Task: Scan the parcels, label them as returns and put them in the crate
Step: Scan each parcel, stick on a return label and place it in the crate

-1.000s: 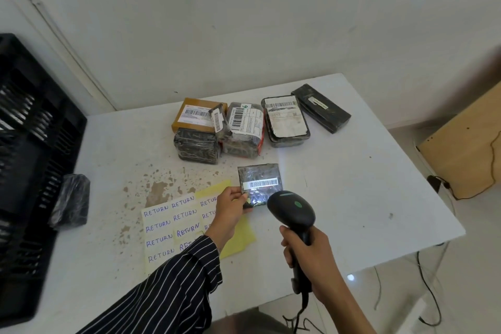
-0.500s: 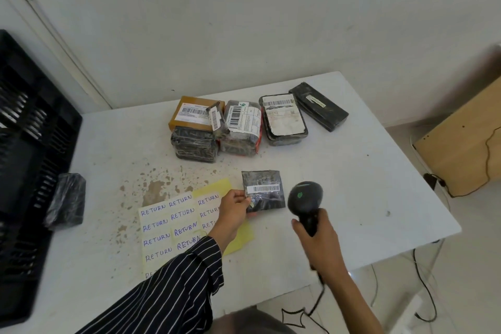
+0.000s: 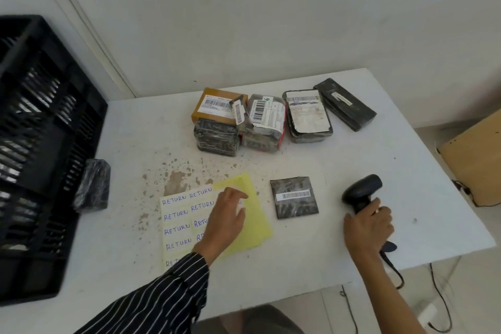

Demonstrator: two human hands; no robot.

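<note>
Crate: a black slatted plastic crate (image 3: 40, 144) stands at the left end of the white table (image 3: 360, 160).
Wrapped parcel: a black film-wrapped parcel (image 3: 92, 184) lies on the table, just beside the crate's wall.
Label sheet: a sheet of labels (image 3: 179, 225) handwritten "RETURN" in blue lies near the front edge, on a yellow backing sheet (image 3: 254, 228).
Left hand: the left hand (image 3: 226, 219) is over the label sheet with its fingers spread and relaxed, holding nothing. Whether it touches the paper cannot be told.
Parcel pile: a brown box (image 3: 214, 104), three film-wrapped parcels and a long black parcel (image 3: 344, 104) sit in a row near the wall.
Small parcel: a flat black parcel (image 3: 294, 198) lies barcode-up between the two hands, touched by neither.
Right hand: the right hand (image 3: 368, 228) is wrapped round the handle of a black barcode scanner (image 3: 362, 192) at the table's right side.
Floor: a cardboard box (image 3: 477, 160) stands beyond the table's right edge.
</note>
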